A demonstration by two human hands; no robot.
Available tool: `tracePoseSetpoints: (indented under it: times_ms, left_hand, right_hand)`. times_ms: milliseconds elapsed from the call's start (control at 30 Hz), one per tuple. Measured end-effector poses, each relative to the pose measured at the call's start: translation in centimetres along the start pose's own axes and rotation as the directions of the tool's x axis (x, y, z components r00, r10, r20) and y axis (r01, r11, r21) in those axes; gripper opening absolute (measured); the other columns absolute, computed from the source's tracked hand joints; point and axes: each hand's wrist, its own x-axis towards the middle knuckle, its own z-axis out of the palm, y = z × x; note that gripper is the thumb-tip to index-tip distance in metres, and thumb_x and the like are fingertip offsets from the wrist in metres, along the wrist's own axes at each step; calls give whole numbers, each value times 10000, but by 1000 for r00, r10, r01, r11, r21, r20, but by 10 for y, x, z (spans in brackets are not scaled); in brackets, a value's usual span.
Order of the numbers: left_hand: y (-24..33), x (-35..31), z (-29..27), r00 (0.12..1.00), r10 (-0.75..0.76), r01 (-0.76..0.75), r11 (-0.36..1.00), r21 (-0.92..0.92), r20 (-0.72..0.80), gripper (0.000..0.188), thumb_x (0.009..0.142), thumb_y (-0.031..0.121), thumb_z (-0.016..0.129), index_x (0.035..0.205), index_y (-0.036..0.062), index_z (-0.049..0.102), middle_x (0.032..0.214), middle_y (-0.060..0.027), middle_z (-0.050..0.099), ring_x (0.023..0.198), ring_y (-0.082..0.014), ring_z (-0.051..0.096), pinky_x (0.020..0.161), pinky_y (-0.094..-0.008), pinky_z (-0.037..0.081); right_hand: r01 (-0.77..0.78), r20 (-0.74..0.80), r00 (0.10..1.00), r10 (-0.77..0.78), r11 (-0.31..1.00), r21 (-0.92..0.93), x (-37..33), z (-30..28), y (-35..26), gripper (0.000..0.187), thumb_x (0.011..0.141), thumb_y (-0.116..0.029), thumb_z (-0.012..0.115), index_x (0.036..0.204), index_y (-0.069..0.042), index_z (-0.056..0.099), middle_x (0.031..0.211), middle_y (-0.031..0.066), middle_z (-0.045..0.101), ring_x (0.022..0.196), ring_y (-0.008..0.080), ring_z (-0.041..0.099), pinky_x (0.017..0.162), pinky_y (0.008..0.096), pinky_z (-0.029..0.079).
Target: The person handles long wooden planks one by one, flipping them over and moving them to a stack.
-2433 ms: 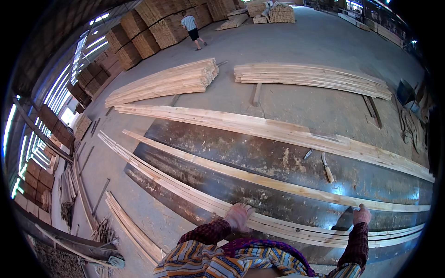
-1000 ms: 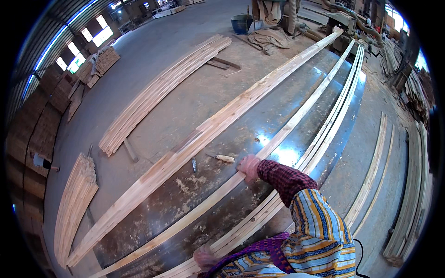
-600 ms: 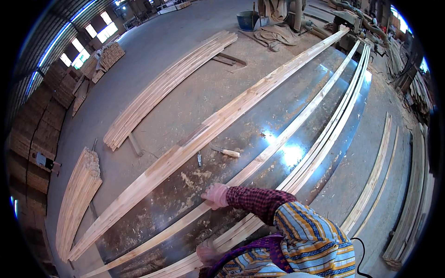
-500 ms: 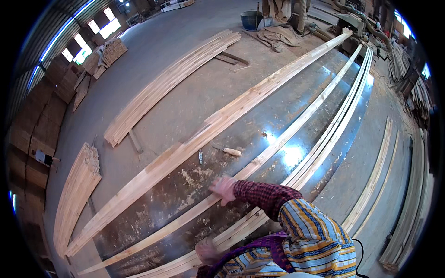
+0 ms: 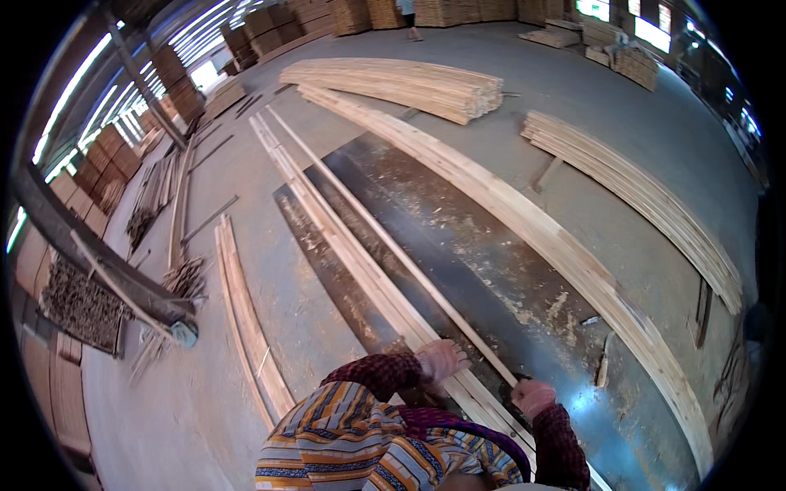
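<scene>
My left hand (image 5: pixel 442 361) lies with its fingers stretched out on a row of long pale wooden strips (image 5: pixel 360 263). To its right, my right hand (image 5: pixel 534 397) is closed around the near part of a single thin wooden strip (image 5: pixel 409 263). That strip runs away to the far left, beside the row and a little apart from it. Both lie over a dark, shiny sheet-like surface (image 5: pixel 483 274) scattered with shavings. Further right on this surface are a tool with a wooden handle (image 5: pixel 604 364) and a small, thin object (image 5: pixel 589 322).
A long stack of joined boards (image 5: pixel 524 214) runs along the right side of the surface. Beyond it lie two bundles of strips (image 5: pixel 401 82), (image 5: pixel 630 180). More strips (image 5: pixel 246 311) rest on the floor at left, near a slanting metal post (image 5: pixel 106 245). A person (image 5: pixel 409 16) stands far back.
The view has swung left along the strips. My right hand has gone from touching the single strip to gripping it. My left hand, blurred before, now lies flat on the row.
</scene>
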Motion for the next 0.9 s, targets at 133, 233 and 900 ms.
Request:
tracePoseSetpoints:
  times_ms: [133,233,900]
  left_hand:
    - [4,-10,13,999,-43,44,999,12,-29,1036,704,709,758,1451,41,493,1355,-137,558,1283,-308,524,1111,-447,391]
    - [1,-13,21,996,-46,52,996,69,-80,1062,702,726,745,1468,45,471,1372,-138,542,1283,-316,523,1115,-451,387]
    - [14,-23,-18,996,-70,69,998,-10,-49,1350,594,759,820,1606,39,290,1430,-132,519,1380,-301,462,1203,-459,248]
  right_hand:
    - [-15,-75,997,18,999,46,-32,-2,-13,269,941,-382,663,927,-118,715,918,150,724,907,386,698,804,500,553]
    - [32,-140,989,-38,998,-46,-61,31,19,269,920,-384,661,911,-119,705,882,139,716,850,374,700,744,525,552]
    - [-37,-215,910,355,586,809,-131,116,73,317,1036,-254,607,1005,43,714,953,92,720,853,234,680,808,395,550]
